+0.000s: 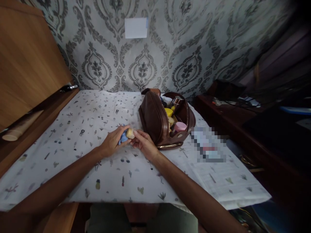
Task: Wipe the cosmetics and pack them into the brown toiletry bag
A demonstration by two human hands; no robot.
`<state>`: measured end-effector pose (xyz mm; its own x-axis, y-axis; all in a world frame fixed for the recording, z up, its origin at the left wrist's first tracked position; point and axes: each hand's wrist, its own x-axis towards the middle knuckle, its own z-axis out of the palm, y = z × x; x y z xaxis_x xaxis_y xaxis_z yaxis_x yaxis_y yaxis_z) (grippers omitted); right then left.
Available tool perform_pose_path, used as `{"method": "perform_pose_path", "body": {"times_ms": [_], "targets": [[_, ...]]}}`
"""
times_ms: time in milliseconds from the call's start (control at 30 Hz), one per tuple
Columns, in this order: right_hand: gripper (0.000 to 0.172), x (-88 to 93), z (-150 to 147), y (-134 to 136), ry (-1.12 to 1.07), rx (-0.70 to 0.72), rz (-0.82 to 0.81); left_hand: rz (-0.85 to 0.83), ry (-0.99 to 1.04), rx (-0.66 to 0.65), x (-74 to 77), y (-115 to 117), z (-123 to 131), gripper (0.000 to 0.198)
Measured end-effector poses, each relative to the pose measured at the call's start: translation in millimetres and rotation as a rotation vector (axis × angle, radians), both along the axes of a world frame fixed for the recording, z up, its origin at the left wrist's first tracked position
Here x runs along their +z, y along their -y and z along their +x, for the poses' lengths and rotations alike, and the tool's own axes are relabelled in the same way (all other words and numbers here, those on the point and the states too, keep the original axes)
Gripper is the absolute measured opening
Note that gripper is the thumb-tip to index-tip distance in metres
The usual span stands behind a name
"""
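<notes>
My left hand (112,141) is closed around a small light-blue thing (123,138), perhaps a cloth; its full shape is hidden by the fingers. Pressed against it is a small cream-yellow round piece (130,133), like a cap or little jar. The fingertips of my right hand (147,146) pinch the right side of this piece. Both hands meet just above the table, left of a brown leather toiletry bag (154,118). The bag is unzipped, showing a pink-lidded jar (180,126), a yellow container (168,112) and other small items.
A white printed cloth (109,181) covers the table. A pixelated flat item (209,147) lies right of the bag. On the left stands a wooden panel (31,55) with a tan roll (21,126) at its foot. A dark cluttered surface (225,113) borders the right.
</notes>
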<state>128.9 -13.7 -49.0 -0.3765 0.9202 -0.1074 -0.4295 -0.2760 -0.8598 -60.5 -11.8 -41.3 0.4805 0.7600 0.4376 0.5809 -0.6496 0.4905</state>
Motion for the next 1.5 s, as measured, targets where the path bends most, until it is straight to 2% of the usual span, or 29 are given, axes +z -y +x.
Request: {"method": "perform_pose_path", "body": {"times_ms": [100,300,700,933,1167,1367,1500], "targets": [[0.045,-0.5,-0.5,-0.1,0.01,-0.017,0.014,-0.078,0.046,0.022,4.5,1.8,1.5,0.041],[0.047,-4.8,-2.1,-1.8,0.012,-0.052,0.05,-0.178,0.078,0.089,5.8,0.7,1.5,0.037],[0.056,-6.0,-0.5,-0.1,0.091,0.05,0.051,-0.12,0.116,-0.002,3.0,3.0,3.2,0.034],[0.051,-4.2,-1.2,2.1,0.074,-0.055,0.121,-0.109,0.097,0.021,1.1,2.4,3.1,0.034],[0.058,-8.7,-1.7,-0.5,0.134,0.045,0.082,-0.02,0.086,-0.045,-3.7,-0.1,2.2,0.037],[0.055,-3.9,-1.3,1.5,0.075,0.056,0.049,-0.061,0.106,0.013,-1.7,1.1,3.5,0.037],[0.052,-0.5,-0.7,2.1,0.02,0.017,0.04,-0.095,0.138,0.062,-3.5,1.0,2.4,0.049]]}}
